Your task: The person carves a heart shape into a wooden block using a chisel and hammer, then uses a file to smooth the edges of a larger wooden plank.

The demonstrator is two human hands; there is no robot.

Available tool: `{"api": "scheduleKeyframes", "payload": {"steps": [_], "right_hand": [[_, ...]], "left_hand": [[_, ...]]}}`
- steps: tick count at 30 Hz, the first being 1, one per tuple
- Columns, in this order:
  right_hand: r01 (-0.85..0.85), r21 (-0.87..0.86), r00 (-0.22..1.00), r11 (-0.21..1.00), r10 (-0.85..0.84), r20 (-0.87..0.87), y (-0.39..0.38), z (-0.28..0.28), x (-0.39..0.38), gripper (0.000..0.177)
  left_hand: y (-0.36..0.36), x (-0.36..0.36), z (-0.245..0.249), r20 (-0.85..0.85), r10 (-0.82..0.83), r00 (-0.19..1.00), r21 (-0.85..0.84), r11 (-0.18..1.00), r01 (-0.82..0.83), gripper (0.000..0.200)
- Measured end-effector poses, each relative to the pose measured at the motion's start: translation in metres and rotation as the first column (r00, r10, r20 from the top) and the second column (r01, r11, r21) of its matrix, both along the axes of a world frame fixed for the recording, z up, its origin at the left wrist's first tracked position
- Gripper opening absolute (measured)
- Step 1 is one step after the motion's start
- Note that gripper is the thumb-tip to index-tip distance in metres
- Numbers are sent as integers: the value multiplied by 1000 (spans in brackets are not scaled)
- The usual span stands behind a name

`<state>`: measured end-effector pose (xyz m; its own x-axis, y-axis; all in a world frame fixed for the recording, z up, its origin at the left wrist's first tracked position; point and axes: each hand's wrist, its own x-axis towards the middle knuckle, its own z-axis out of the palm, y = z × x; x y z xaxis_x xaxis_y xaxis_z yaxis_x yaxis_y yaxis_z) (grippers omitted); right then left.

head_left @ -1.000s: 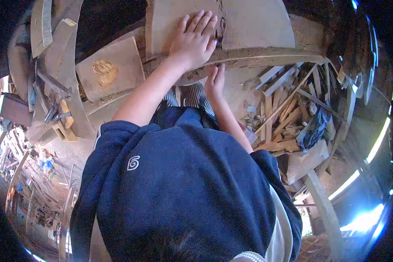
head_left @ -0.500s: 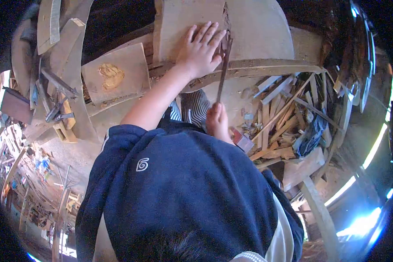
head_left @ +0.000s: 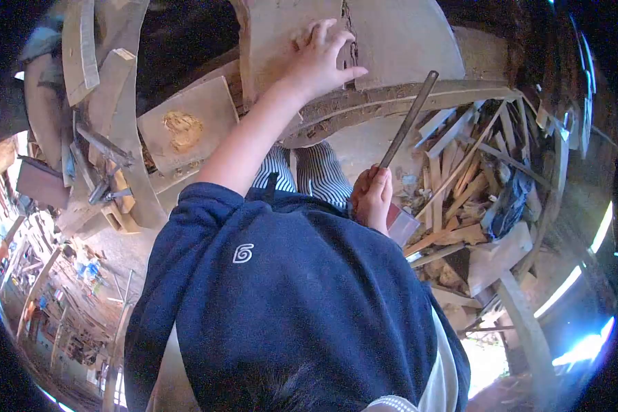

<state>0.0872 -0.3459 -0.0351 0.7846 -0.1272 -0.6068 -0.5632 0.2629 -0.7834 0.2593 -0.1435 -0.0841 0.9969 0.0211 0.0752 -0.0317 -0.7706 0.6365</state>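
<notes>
My right hand is wrapped round the lower end of a long, dark, narrow tool, which slants up to the right in front of the bench edge. My left hand has its fingers apart and partly bent over a broad pale wooden board, holding nothing. Beside its fingers, a dark rough crack runs through the board from the top towards the front edge. The tool is apart from the board's crack.
A smaller board with a carved hollow lies left of the large one. Scrap wood is heaped at the right, with a dark plastic sheet. Metal tools rest on planks at the left. A person's arm shows at the upper left.
The tool has moved away from the crack to the right, with my right hand lower and further right. My left hand has shifted up slightly, its fingers more bent and lifted.
</notes>
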Motion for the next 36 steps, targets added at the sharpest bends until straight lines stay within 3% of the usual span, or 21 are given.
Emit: {"api": "scheduleKeyframes", "payload": {"steps": [2,8,10,14,21,23,33,34,35,36], "right_hand": [[-29,6,999,1000,29,14,-5,-7,-1,27],[-27,38,1000,999,26,15,-10,-9,4,28],[-18,-20,995,1000,16,-95,-6,5,14,27],[-27,-4,994,1000,26,-104,-11,-6,23,29],[-62,-33,997,998,60,-55,-5,-8,46,30],[-121,-12,993,993,121,-10,-5,-14,47,29],[-126,-59,989,990,130,69,6,-1,102,30],[-171,-365,946,915,257,200,-1,-10,118,32],[-148,-640,870,754,407,278,-3,-18,133,33],[-119,-791,827,601,500,256,3,-6,152,34]], "left_hand": [[-2,0,4,164,-37,986,83,996,24,60],[-14,-2,-11,243,44,969,53,997,-58,56],[-22,4,-4,219,65,973,84,993,-85,52],[-27,15,-9,148,67,987,111,990,-84,46],[-29,22,-27,197,92,976,14,995,-97,35],[-28,25,-37,216,108,971,-110,990,-85,30],[-20,21,-17,94,92,991,-77,993,-85,32],[-16,23,-24,59,87,994,-174,982,-76,37],[-13,23,-23,41,81,996,-222,973,-70,40],[-11,24,-23,24,75,997,-269,961,-66,43]]}}
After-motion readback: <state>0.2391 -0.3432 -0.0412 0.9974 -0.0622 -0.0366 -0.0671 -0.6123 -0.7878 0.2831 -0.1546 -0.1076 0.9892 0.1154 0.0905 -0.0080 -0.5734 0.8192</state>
